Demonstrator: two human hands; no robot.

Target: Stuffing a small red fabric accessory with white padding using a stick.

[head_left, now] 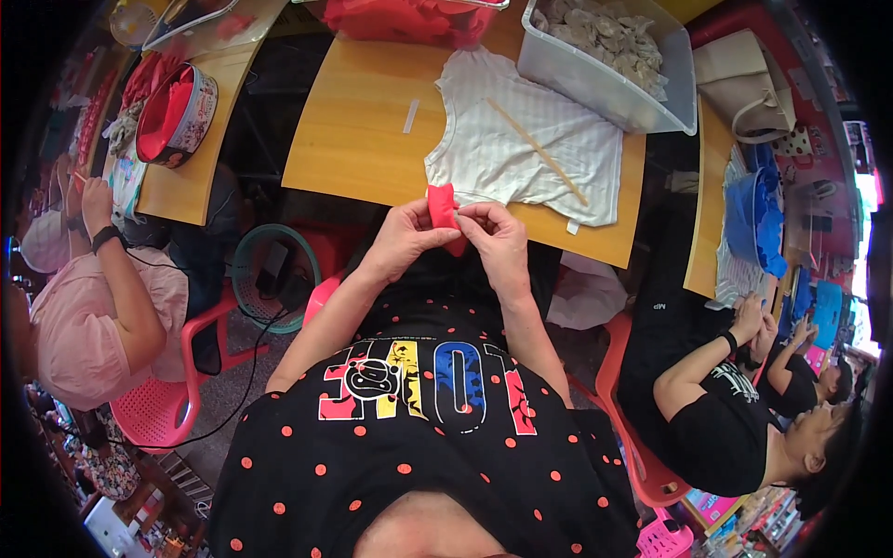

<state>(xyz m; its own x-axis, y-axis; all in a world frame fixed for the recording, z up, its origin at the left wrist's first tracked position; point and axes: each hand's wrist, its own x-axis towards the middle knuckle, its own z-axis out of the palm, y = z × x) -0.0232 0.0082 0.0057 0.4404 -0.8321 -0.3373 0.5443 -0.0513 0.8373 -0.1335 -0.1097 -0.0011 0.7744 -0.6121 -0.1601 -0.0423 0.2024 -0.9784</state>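
Curved wooden counters (pixel 363 139) stand over a dark grey floor (pixel 223 391), with red plastic chairs (pixel 163 409) around; daylight, perhaps a window, glows far right (pixel 870 214).

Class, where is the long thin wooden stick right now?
In the head view, the wooden stick lies diagonally on the white garment, on the wooden table, beside the clear plastic bin.
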